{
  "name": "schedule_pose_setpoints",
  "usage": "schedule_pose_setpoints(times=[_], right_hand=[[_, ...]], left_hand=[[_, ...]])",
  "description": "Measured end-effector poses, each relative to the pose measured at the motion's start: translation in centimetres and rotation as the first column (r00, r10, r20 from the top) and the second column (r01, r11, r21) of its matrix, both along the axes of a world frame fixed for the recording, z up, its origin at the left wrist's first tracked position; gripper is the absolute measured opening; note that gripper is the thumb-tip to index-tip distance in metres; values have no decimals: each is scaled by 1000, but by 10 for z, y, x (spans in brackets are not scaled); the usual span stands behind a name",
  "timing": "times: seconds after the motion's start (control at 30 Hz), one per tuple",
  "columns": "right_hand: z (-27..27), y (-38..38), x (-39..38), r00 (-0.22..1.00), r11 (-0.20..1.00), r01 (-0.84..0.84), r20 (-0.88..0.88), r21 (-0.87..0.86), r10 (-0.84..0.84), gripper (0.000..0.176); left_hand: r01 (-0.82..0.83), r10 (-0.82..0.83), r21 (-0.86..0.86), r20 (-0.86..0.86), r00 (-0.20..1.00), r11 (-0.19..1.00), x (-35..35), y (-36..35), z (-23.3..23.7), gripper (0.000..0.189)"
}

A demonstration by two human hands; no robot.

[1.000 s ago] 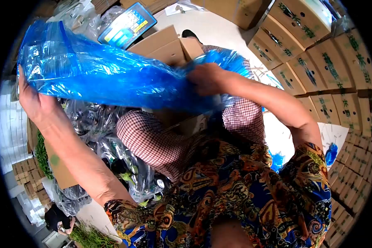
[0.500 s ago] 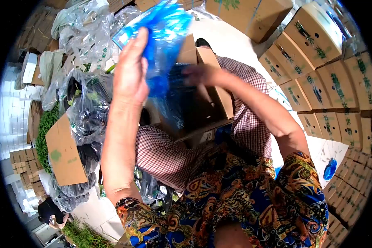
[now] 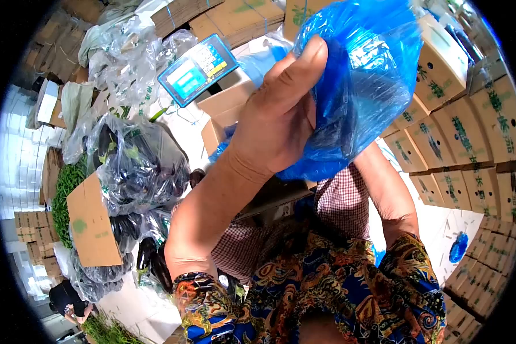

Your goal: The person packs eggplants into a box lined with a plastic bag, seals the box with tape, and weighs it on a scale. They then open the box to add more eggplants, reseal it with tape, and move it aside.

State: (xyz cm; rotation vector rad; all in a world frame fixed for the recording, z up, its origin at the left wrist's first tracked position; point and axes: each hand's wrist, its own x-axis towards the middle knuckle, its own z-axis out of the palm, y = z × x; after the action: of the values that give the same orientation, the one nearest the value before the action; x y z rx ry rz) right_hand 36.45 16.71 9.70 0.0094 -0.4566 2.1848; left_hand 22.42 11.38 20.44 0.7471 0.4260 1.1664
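Note:
My left hand (image 3: 284, 106) is raised at the centre, its thumb and fingers closed on the edge of a blue plastic bag (image 3: 364, 86). The thin bag is spread out to the upper right. Behind it my right hand is hidden; only the forearm shows below the bag. Under both arms an open cardboard box (image 3: 229, 100) stands between my knees, with some blue plastic at its left edge. Just left of the box, bags of eggplants (image 3: 135, 155) lie in clear plastic.
A scale with a lit display (image 3: 198, 70) stands beyond the box. Stacked cartons (image 3: 461, 123) line the right side. At left are green peppers (image 3: 69, 195) and a cardboard flap (image 3: 94, 221). Another person (image 3: 69, 298) is at lower left. A blue bundle (image 3: 458, 247) lies on the floor.
My left hand has moved right with the blue bag, which is now spread wider. My right hand has gone from above the box to behind the bag. The scale display has come into view.

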Motion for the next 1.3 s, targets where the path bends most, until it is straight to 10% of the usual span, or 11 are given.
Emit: schedule_pose_setpoints(times=[0.13,0.3,0.4,0.47,0.57,0.67,0.73,0.87,1.1,1.23,1.3], right_hand=[[-23,-6,4,998,998,-61,27,-36,62,57],[5,-24,24,942,966,257,221,9,-253,48],[31,-73,44,732,842,538,472,42,-491,37],[2,-97,73,741,912,222,548,346,-388,22],[-10,-130,86,642,689,-376,710,620,-289,18],[4,-144,106,355,477,-827,934,299,29,26],[3,-147,121,520,686,-601,852,411,-54,46],[24,-105,107,436,829,-56,761,556,-481,63],[0,-33,21,918,995,58,389,76,-83,25],[18,-31,-4,802,958,286,539,32,-258,21],[7,-30,-9,745,941,315,581,127,-328,22]], left_hand=[[19,-19,-13,-18,1000,1000,-2,4,3,30],[-243,290,157,-486,825,957,-37,14,-25,38],[-404,395,30,-285,873,914,-83,40,-56,31],[-434,439,88,-302,846,897,-111,49,-69,31],[-432,429,46,-250,868,901,-113,60,-89,29],[-379,371,32,-296,880,925,-89,52,-83,23],[-287,305,104,-371,877,952,-78,45,-81,23],[-117,140,86,-359,923,989,-54,29,-65,28],[-4,86,164,-494,865,986,-49,26,-63,35],[-239,736,699,-666,125,674,-64,26,-78,30],[-315,706,632,-645,291,708,-65,5,-66,28]])
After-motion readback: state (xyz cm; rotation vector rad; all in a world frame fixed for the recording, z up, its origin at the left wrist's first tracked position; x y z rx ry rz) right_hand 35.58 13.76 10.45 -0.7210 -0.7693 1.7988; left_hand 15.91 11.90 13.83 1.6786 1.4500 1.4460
